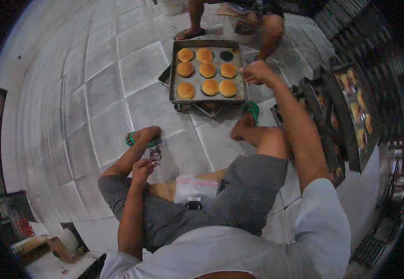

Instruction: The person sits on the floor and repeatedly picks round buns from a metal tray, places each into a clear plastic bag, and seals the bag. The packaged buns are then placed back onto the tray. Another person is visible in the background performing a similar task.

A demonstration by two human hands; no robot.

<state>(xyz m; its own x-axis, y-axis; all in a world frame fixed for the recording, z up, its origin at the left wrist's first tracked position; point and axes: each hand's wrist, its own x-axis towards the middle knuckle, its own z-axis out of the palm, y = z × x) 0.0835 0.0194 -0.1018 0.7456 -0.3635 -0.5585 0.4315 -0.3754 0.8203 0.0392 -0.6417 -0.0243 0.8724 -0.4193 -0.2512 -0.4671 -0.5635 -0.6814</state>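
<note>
In my left hand (142, 169), above my left knee, the fingers pinch a small clear plastic bag (155, 155) with a dark round print. My right hand (259, 73) reaches out to the right rim of a metal baking tray (196, 98); its fingers are bent and slightly apart, and no object shows in them. Several round golden buns (207, 70) lie in rows on the tray. One dark round spot (226, 56) shows at the tray's far right corner. On my lap sits a stack of clear plastic bags (195, 187) over cardboard (164, 190).
Stacked trays with wrapped buns (361, 116) stand at the right. Another person's legs (196, 17) and a pale bucket (235, 31) are beyond the baking tray. A low table (65, 269) with items is at the lower left. Grey tiles (104, 88) cover the floor.
</note>
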